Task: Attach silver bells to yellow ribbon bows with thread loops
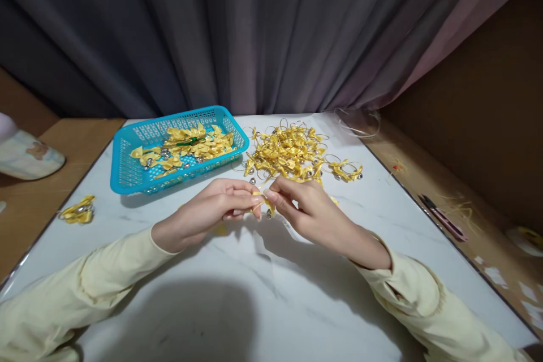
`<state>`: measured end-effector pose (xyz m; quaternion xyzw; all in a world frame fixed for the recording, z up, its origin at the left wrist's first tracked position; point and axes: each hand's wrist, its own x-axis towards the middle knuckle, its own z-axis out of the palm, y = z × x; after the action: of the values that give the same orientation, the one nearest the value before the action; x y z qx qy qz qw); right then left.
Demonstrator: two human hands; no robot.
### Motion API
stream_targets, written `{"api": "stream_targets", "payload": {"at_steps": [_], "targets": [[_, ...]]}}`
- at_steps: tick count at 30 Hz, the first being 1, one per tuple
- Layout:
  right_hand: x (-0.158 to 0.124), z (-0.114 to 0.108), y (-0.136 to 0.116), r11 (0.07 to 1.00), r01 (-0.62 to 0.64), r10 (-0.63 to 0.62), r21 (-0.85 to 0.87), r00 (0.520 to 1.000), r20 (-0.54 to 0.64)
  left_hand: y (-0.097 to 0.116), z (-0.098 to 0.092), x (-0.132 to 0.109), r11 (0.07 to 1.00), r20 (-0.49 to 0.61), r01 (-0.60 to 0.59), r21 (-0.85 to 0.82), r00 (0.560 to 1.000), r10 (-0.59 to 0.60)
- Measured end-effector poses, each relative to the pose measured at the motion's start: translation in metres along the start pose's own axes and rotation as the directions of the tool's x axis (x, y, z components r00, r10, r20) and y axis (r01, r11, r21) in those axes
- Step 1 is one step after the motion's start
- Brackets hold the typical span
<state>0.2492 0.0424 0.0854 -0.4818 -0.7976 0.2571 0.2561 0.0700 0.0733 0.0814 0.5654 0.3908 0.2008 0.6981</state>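
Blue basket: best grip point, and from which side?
Likely the rim at its left short end, coming from the left. A broad lip there stands above the ribbons inside, and that end faces away from the ribbon pile, which crowds the right end.

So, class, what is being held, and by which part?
Left hand and right hand pinch a yellow ribbon piece at opposite sides; the exact part is unclear.

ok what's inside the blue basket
The basket holds yellow bows, small silver bells and, on top of the bows, a green item I can't identify. Whatever lies beneath the bows is covered and can't be seen.
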Motion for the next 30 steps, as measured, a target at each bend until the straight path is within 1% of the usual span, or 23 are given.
{"api": "stream_targets", "payload": {"at_steps": [2,5,9,11,13,14,15,17,19,21,23,25,28,30], "targets": [[-0.001,-0.001,-0.001,1.0,-0.013,0.013,-0.005,1.0,0.002,0.001,0.001,0.0,1.0,-0.014,-0.008,0.02,1.0,0.008],[-0.001,0.003,-0.001,0.999,-0.024,0.024,-0.026,1.0,-0.008,0.002,0.003,-0.002,0.998,-0.033,-0.013,0.059,0.999,0.015],[0.0,0.012,0.001,0.998,-0.064,0.063,-0.027,0.997,-0.032,-0.002,0.004,-0.002,0.987,-0.069,-0.089,0.137,0.993,0.099],[0.001,0.012,0.002,0.993,-0.108,0.109,0.046,0.994,-0.022,-0.005,0.004,0.0,0.979,-0.089,-0.128,0.16,0.986,0.144],[0.002,0.008,0.002,0.962,-0.173,0.172,0.214,0.985,0.02,-0.008,0.005,0.001,0.971,-0.122,-0.169,0.17,0.974,0.191],[0.003,0.004,0.002,0.92,-0.21,0.206,0.33,0.977,0.047,-0.009,0.005,0.001,0.966,-0.148,-0.194,0.171,0.964,0.22],[0.003,0.0,0.001,0.859,-0.247,0.239,0.449,0.968,0.076,-0.009,0.005,0.001,0.96,-0.179,-0.221,0.169,0.951,0.251],[0.003,-0.007,0.001,0.704,-0.311,0.29,0.638,0.946,0.142,-0.009,0.006,0.0,0.948,-0.24,-0.273,0.162,0.921,0.306],[0.004,-0.012,0.0,0.582,-0.358,0.289,0.73,0.93,0.226,-0.008,0.006,-0.002,0.937,-0.282,-0.317,0.146,0.895,0.346],[0.005,-0.012,0.001,0.528,-0.389,0.227,0.755,0.921,0.316,-0.007,0.006,-0.003,0.927,-0.282,-0.354,0.127,0.883,0.376],[0.006,-0.007,0.001,0.522,-0.388,0.154,0.76,0.919,0.364,-0.008,0.006,-0.003,0.921,-0.261,-0.375,0.108,0.883,0.39],[0.007,0.0,0.003,0.53,-0.359,0.115,0.768,0.928,0.354,-0.008,0.006,-0.004,0.92,-0.239,-0.382,0.088,0.889,0.392],[0.008,0.009,0.005,0.556,-0.292,0.123,0.778,0.955,0.271,-0.007,0.007,-0.005,0.924,-0.219,-0.377,0.058,0.899,0.38],[0.007,0.013,0.008,0.607,-0.252,0.152,0.753,0.968,0.201,-0.006,0.007,-0.007,0.928,-0.214,-0.371,0.046,0.903,0.371]]}}
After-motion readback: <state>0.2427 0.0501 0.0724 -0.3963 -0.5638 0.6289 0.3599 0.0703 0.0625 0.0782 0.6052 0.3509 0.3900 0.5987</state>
